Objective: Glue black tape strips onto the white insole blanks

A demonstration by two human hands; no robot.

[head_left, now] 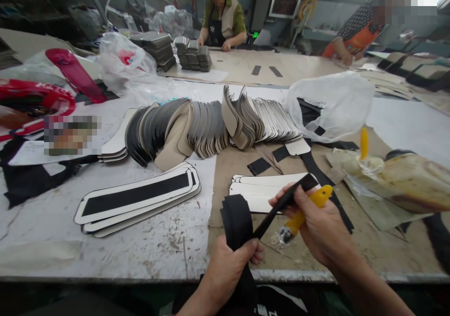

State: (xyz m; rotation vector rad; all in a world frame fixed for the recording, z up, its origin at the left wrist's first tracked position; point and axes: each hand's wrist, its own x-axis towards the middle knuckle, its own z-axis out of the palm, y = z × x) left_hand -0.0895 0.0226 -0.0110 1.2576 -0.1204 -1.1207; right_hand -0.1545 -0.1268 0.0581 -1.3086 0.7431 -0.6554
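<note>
My left hand (228,264) is closed around a bundle of black strips (238,220), which curls up over the fingers and hangs down below them. My right hand (316,227) pinches the end of one black strip (281,201), drawn out from the bundle. The same hand also holds a glue brush (305,211) with a yellow handle, its bristles caked white and pointing down-left. Behind my hands lies a small stack of white panels (256,189). To the left, another stack of white-edged panels (140,199) has a black strip lying along its top piece.
A long row of curved panels (207,128) leans across the table. A clear plastic bag (337,100) holds black pieces. At right, another yellow brush (363,145) stands in a plastic-covered glue container (397,180). Two co-workers (225,20) (358,34) are at the far table.
</note>
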